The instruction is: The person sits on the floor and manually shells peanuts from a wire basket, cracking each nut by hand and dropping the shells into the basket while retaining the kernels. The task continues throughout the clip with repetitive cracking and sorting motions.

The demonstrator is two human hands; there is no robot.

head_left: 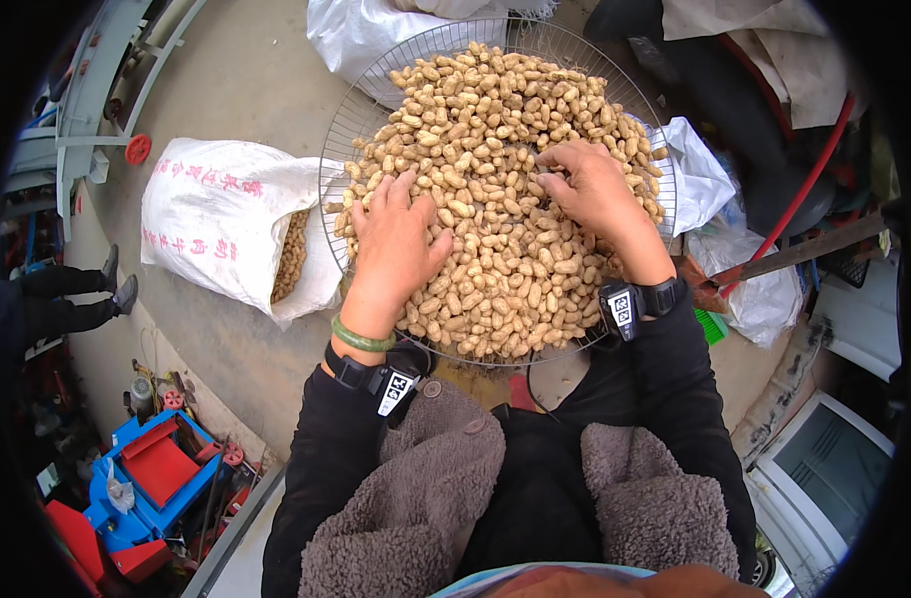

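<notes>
A heap of unshelled peanuts (515,269) fills a large round wire basket (328,164) in front of me. On the left part of the heap lies my left hand (395,239), open, its fingers spread over the shells. My right hand (597,189) rests on the upper right of the heap with its fingers bent and the thumb apart from them. It is open, and I see no peanut gripped in it. The tips of some right fingers are partly hidden among the peanuts.
A white woven sack (211,214) with peanuts in its mouth lies left of the basket. Another white sack (351,40) stands behind it. A blue and red machine (156,468) is at lower left. On the right are a red pole (804,194) and plastic bags (749,274). Someone's legs (72,294) show far left.
</notes>
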